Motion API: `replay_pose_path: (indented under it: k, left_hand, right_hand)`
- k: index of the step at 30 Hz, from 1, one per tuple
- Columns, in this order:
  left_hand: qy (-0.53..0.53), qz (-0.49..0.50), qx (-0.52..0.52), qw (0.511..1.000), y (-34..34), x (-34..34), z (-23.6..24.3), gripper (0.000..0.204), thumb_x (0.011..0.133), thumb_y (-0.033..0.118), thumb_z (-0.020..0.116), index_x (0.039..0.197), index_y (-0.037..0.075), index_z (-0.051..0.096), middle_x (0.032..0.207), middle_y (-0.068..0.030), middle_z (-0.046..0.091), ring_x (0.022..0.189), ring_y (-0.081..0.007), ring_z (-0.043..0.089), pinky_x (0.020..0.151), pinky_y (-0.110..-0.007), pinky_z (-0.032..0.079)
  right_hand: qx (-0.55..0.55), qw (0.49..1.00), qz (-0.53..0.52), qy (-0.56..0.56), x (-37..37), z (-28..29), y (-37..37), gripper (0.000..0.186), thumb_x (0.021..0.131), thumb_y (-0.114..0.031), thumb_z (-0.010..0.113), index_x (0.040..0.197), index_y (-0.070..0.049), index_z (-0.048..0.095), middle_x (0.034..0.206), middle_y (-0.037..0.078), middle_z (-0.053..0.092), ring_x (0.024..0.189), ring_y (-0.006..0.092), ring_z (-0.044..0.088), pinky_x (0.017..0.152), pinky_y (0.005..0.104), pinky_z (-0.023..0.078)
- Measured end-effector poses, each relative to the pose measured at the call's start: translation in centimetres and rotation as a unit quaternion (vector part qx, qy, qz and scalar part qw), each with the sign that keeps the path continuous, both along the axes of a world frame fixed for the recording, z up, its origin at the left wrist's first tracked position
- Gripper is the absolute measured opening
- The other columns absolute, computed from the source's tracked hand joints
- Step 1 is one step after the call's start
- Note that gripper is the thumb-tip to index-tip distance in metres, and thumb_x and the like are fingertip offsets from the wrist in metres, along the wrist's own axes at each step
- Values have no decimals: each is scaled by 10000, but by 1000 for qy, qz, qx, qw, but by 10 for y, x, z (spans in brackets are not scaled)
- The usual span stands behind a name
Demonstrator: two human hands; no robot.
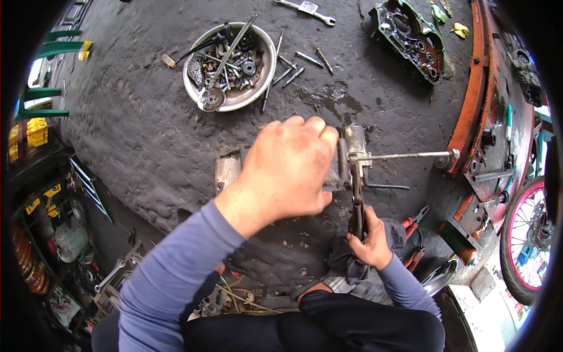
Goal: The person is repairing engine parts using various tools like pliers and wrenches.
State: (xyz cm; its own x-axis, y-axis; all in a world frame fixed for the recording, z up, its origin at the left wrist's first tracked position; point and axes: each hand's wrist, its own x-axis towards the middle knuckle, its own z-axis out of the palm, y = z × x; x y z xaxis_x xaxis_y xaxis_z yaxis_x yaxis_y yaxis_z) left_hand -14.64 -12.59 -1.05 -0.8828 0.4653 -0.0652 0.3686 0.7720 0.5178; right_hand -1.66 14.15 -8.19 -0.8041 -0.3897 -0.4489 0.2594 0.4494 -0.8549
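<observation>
My left hand (287, 167) lies over a metal engine part (229, 170), fingers curled round it and hiding much of it. At the part's right end is a silvery cylinder (355, 138), with a long thin rod (410, 155) reaching right from it and a shorter dark bar below. My right hand (369, 237) is closed round a dark hand tool (358, 202), apparently pliers, whose upper end meets the part just below the cylinder. A dark cloth (346, 255) lies under my right hand, beside red-handled pliers (413, 226).
A bowl of bolts, chain and gears (258, 88) sits beyond, near loose bolts (308, 58), a wrench (305, 13) and an engine casing (404, 41). An orange metal edge (469, 105) and a pink-rimmed wheel (522, 240) stand right. Yellow bins (36, 132) and tools are left.
</observation>
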Motion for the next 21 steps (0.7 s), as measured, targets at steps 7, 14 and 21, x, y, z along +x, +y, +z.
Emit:
replay_pose_path:
  k: [7,14,21]
  left_hand:
    - [-92,-119,-105,983,-22,-51,1,615,641,319,810,1096,-20,573,1011,-214,650,906,-413,672,794,-498,545]
    - [-156,-87,-35,983,-60,-74,-8,522,609,310,772,957,-28,577,872,-271,670,871,-458,662,795,-502,529]
    - [-7,-66,85,994,-110,-50,-26,587,589,325,777,1034,-23,617,886,-238,675,869,-425,673,811,-475,543]
  right_hand:
    - [179,977,-73,-85,-27,44,-42,410,818,-166,620,1140,62,507,897,323,661,897,497,653,825,510,506]
    - [283,956,-68,49,-57,72,-75,327,799,-186,684,1002,43,570,823,259,678,831,443,676,778,511,537]
    - [303,931,-7,203,-58,66,-87,372,787,-239,724,1013,14,570,837,204,667,772,406,677,704,487,538]
